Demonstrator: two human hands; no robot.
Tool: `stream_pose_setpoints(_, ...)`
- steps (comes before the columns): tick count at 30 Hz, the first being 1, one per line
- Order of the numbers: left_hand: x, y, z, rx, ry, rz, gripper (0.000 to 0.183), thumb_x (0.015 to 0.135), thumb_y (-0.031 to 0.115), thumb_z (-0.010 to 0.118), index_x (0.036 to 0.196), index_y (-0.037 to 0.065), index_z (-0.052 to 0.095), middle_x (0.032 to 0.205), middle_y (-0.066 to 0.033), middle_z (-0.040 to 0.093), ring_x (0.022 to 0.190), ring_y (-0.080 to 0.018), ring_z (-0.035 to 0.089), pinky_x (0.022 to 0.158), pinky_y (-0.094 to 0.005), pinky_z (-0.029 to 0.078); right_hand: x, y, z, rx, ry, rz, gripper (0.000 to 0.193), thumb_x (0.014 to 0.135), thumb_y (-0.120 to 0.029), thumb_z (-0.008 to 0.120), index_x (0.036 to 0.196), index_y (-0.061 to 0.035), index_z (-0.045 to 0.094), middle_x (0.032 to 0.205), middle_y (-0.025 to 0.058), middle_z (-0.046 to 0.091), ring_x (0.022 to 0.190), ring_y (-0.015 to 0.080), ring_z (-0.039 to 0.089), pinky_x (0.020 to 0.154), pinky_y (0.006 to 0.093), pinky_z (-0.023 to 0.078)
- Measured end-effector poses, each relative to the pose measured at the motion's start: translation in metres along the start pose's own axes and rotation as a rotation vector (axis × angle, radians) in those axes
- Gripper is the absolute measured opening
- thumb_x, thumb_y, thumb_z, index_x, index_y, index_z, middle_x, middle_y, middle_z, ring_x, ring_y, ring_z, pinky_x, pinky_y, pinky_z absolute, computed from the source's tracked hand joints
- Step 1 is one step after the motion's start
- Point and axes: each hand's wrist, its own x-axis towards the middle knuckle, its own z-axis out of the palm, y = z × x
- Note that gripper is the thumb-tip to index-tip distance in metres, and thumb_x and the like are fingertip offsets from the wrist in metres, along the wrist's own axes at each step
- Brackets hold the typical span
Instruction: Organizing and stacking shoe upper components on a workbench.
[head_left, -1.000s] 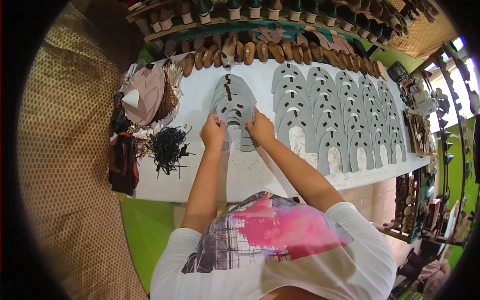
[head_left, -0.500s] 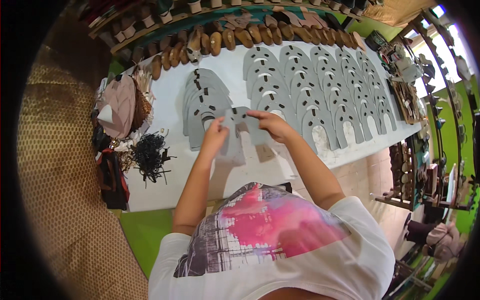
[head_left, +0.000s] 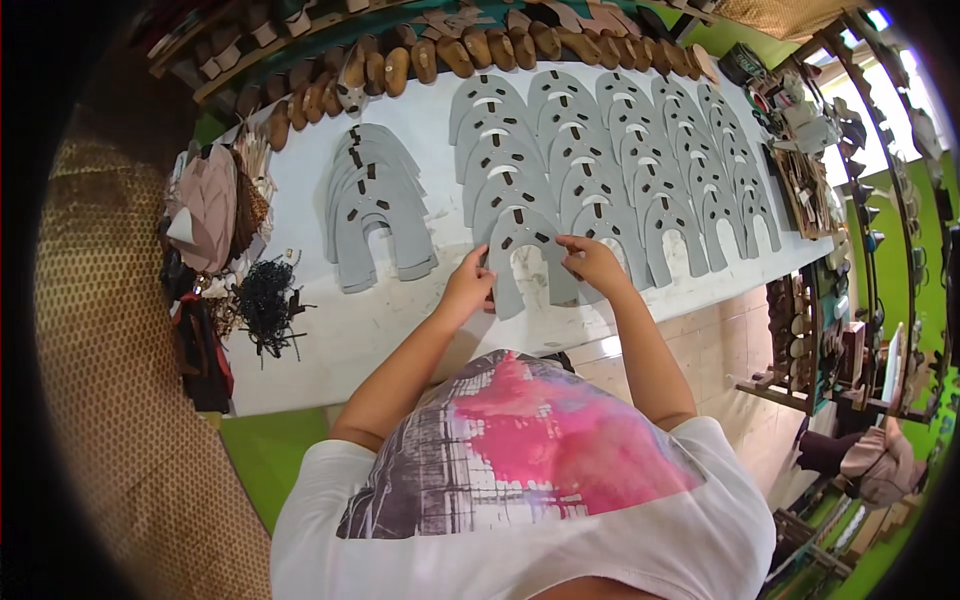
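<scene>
A grey U-shaped shoe upper piece (head_left: pixel 508 282) with small dark strips around its top lies at the near end of an overlapping column. My left hand (head_left: pixel 470 287) grips its left edge, the fingertips partly hidden. On its other side, my right hand (head_left: pixel 592 265) pinches the upper right edge with finger and thumb. Further columns of the same grey pieces (head_left: pixel 672 215) spread to the right, each overlapping the one behind. To the left sits a separate overlapping pile of these pieces (head_left: pixel 360 225).
Wooden shoe lasts (head_left: pixel 425 62) line the back of the white table (head_left: pixel 400 320). At the left edge are a heap of pinkish pieces (head_left: pixel 205 205) and a tangle of black strips (head_left: pixel 265 305). Tools and cardboard-like sheets (head_left: pixel 800 190) crowd the right end, beside shelving racks (head_left: pixel 870 230).
Both hands have moved right with the grey piece, from beside the left pile to the near end of the first large column. The piece, held in the air before, now lies there.
</scene>
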Motion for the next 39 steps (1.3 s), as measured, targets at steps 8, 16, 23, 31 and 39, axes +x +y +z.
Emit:
stream_pose_setpoints(8,-0.008,0.001,-0.005,0.063,0.03,-0.03,0.05,0.08,0.006,0.048,0.128,0.009,0.033,0.081,-0.0058,0.053,0.061,-0.0121,0.052,0.051,-0.0279,0.05,0.005,0.012,-0.011,-0.044,-0.117,0.016,0.04,0.076,-0.007,0.057,0.115,0.0007,0.052,0.068,-0.0018,0.05,0.057,0.0076,0.046,0.052,0.0216,0.039)
stream_pose_setpoints(16,-0.018,0.007,0.002,0.293,0.184,0.0,0.033,0.075,0.007,0.051,0.107,0.004,0.043,0.071,-0.0074,0.056,0.051,-0.016,0.057,0.045,-0.0272,0.05,0.014,0.018,-0.008,-0.273,-0.091,-0.094,0.038,0.07,-0.015,0.059,0.106,-0.0046,0.059,0.07,0.0079,0.059,0.063,0.0173,0.055,0.061,0.0281,0.044)
stream_pose_setpoints(23,-0.009,-0.016,-0.005,0.502,0.289,0.063,0.03,0.076,0.016,0.055,0.102,0.006,0.046,0.073,-0.0075,0.058,0.063,-0.0221,0.059,0.057,-0.0347,0.048,0.006,0.002,-0.006,-0.616,-0.008,-0.236,0.034,0.075,-0.016,0.06,0.108,-0.0106,0.059,0.069,0.0104,0.059,0.069,0.0249,0.057,0.065,0.0334,0.045)
stream_pose_setpoints(31,-0.02,-0.008,0.015,1.14,0.417,0.692,0.047,0.077,0.03,0.057,0.116,0.007,0.044,0.113,-0.0138,0.051,0.106,-0.0282,0.048,0.088,-0.0424,0.036,0.0,0.005,0.012,-0.811,0.267,-0.621,0.045,0.079,-0.032,0.056,0.117,-0.0094,0.051,0.119,0.0166,0.047,0.105,0.0322,0.048,0.084,0.0417,0.04)
stream_pose_setpoints(39,-0.022,-0.03,0.034,1.224,0.27,0.686,0.069,0.082,0.043,0.047,0.134,0.003,0.025,0.139,-0.0184,0.021,0.13,-0.0293,0.018,0.104,-0.0478,0.009,-0.015,0.037,0.049,-1.007,0.201,-0.6,0.067,0.083,-0.049,0.041,0.135,-0.009,0.026,0.141,0.0143,0.02,0.13,0.0296,0.018,0.103,0.0502,0.011)
